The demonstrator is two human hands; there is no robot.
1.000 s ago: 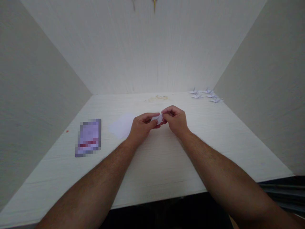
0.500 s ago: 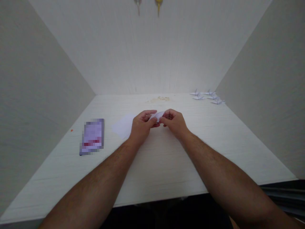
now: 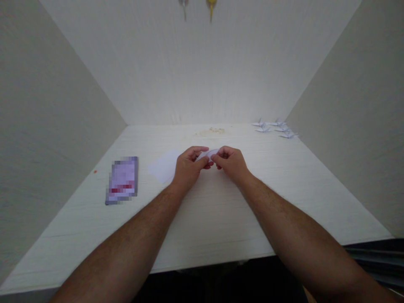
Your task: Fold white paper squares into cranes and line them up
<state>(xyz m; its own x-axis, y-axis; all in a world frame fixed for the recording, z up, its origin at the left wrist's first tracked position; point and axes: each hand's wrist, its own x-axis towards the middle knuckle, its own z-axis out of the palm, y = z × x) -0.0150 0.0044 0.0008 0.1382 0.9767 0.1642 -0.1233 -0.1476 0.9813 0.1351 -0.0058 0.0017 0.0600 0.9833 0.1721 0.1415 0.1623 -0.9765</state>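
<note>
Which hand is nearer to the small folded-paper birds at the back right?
The right. The right hand is nearer the viewer than the birds and to their left; the left hand is farther left, pinching the same held paper.

Small folded white paper piece [image 3: 213,154] sat between left hand [image 3: 189,163] and right hand [image 3: 232,160], over the white rectangular tabletop [image 3: 208,227]. Clock taken from that piece: flat white paper sheet [image 3: 162,165] lay at nine, partly behind the left hand; flat violet rectangular item [image 3: 123,179], pixelated, lay farther out toward eight; five white folded-paper birds [image 3: 282,129] stood near two, by the back corner.
</note>
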